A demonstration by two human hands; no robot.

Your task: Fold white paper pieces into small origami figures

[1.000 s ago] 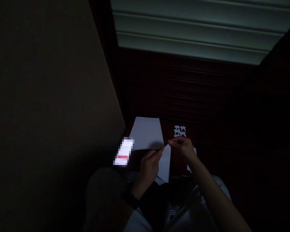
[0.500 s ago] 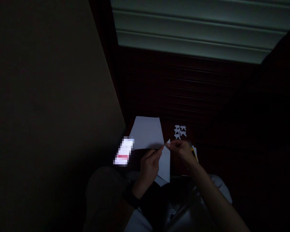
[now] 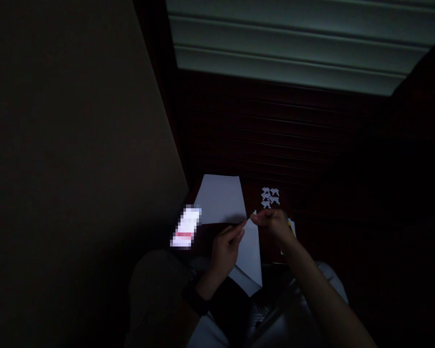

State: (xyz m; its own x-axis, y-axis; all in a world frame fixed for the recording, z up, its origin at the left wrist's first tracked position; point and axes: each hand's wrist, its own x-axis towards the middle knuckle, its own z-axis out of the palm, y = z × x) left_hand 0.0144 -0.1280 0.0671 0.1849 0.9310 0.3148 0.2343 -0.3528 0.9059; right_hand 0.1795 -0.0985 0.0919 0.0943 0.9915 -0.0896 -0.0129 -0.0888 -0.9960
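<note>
1. Between the two hands, over the lap and the near edge of the dark table [image 3: 253, 193], is a folded paper [image 3: 250, 252], bluish white in the dim light.
2. It looks long and narrow, its right side straight, its top drawn to a small pointed tip; a crease slants across the lower end, and below it a greyer flap shows.
3. The left hand [image 3: 224, 251] grips its left edge, fingers straight and together, thumb bent in close against the paper.
4. The right hand [image 3: 275, 224] pinches it near the tip, thumb and forefinger pressed together.
5. Beyond the left hand lies a flat white sheet [image 3: 219, 198], a glowing, pixelated rectangle [image 3: 186, 227] at its near left corner.
6. Small jagged white pieces [image 3: 270, 198] cluster just past the right hand.
</note>
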